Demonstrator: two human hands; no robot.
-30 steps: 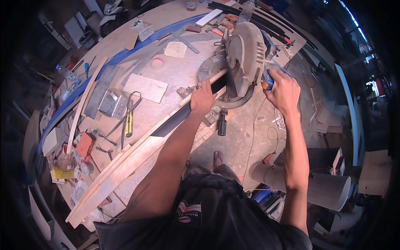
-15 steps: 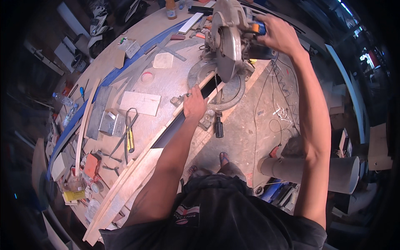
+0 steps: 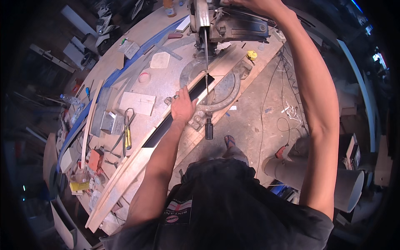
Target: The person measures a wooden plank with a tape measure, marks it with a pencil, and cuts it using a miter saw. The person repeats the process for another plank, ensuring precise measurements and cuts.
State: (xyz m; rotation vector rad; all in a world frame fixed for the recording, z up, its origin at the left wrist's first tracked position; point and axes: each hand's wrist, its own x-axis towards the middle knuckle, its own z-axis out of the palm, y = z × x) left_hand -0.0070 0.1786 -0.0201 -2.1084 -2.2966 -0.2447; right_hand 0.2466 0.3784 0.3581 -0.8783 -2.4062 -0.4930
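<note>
A miter saw (image 3: pixel 237 30) stands at the top, its blade seen edge-on above the round metal base. My right hand (image 3: pixel 252 5) is on the saw's handle at the upper edge, where the handle and fingers are partly cut off. Under the blade lies a long pale wooden strip (image 3: pixel 157 128) with a dark piece (image 3: pixel 199 89) alongside. My left hand (image 3: pixel 183 106) presses on this work beside the blade, fingers bent over the wooden strip and thumb by the dark piece. A black clamp handle (image 3: pixel 209 130) sticks out from the base towards me.
A yellow tape measure (image 3: pixel 251 55) lies right of the saw. Pliers with yellow grips (image 3: pixel 128 139), a tape roll (image 3: pixel 144 77) and wood offcuts (image 3: pixel 137 103) are spread over the table at left. Cables (image 3: pixel 266 98) and a large grey tube (image 3: pixel 316 179) lie at right.
The saw head has swung so its blade shows edge-on rather than its side. My right hand has gone up with it to the frame's edge. My left hand stays on the wooden strip.
</note>
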